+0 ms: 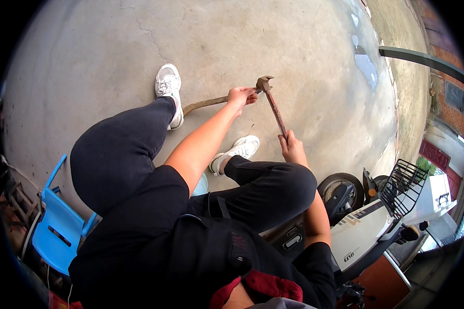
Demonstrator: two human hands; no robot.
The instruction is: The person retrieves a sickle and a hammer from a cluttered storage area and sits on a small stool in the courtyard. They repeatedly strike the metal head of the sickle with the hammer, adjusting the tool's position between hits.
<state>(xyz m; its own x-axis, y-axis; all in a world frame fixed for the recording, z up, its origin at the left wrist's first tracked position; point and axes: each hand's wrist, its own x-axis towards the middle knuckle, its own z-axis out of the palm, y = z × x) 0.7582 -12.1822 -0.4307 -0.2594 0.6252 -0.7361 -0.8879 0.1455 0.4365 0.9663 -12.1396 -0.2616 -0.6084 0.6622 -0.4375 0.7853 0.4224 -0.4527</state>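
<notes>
Cracked concrete floor (314, 46) is seen from above, flanked by a blue chair (56, 253) at left and a white scooter (363, 233) at right. Over the floor, a hammer (276, 110) is held by the right grip (294, 149), wrapped around its handle. Near the hammer's head, a curved brown rod (206, 104) is pinched by the left grip (239, 97); whether rod and head touch cannot be told

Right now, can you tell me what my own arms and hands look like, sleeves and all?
Your left sleeve and right sleeve are both short and plain black. Your left forearm and right forearm are bare, the right one partly hidden. No glove covers your left hand or right hand.
</notes>
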